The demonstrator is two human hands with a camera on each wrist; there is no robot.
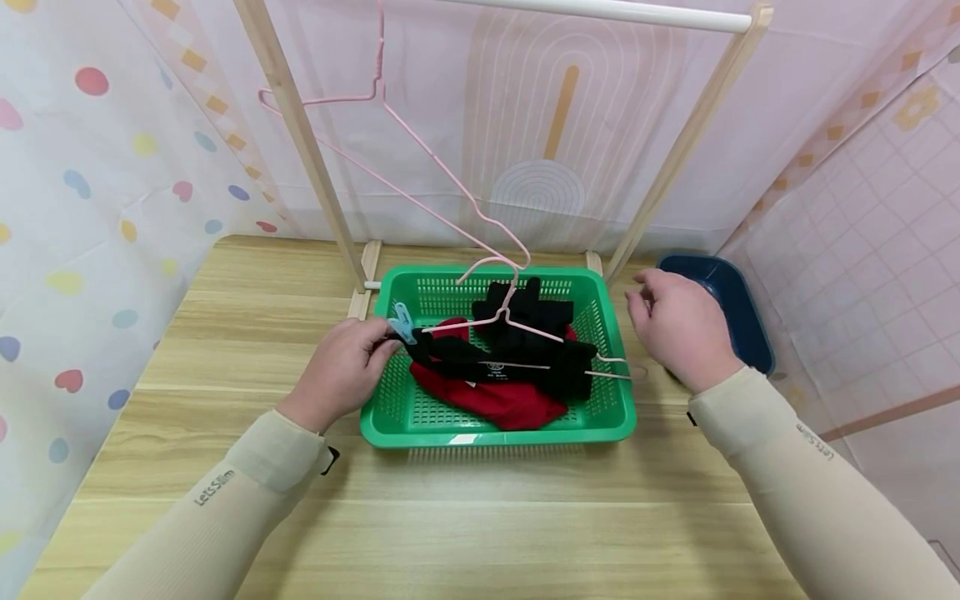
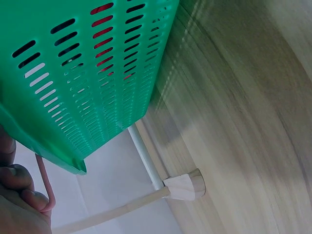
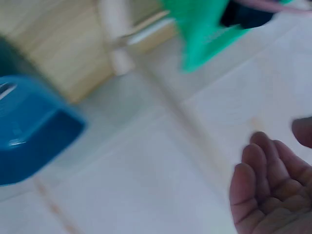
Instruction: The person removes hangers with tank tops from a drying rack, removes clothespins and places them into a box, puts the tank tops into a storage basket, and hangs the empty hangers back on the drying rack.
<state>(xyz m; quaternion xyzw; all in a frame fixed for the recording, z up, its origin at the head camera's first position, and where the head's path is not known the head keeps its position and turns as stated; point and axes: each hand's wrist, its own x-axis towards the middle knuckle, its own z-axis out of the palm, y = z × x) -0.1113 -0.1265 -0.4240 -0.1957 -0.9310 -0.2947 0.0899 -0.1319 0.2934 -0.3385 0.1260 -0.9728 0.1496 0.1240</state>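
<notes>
A pink hanger (image 1: 506,313) carries a black garment (image 1: 566,375) over a green basket (image 1: 375,437). At its left end my left hand (image 1: 337,375) pinches the black cloth, beside a light blue clip (image 1: 402,322). In the left wrist view, the curled fingers (image 2: 19,176) lie against the pink hanger's end (image 2: 45,183). My right hand (image 1: 682,325) is raised between the basket and a dark blue basin (image 1: 750,329), fingers loosely bent. The right wrist view shows the palm (image 3: 278,195) with nothing in it. Red cloth (image 1: 510,407) lies in the basket.
A wooden rack with uprights (image 1: 300,133) and a white rail (image 1: 637,12) stands behind the basket. A second pink hanger (image 1: 427,146) hangs at its left. Folded black cloth (image 1: 517,308) is in the basket. Patterned curtains surround the wooden table (image 1: 450,525).
</notes>
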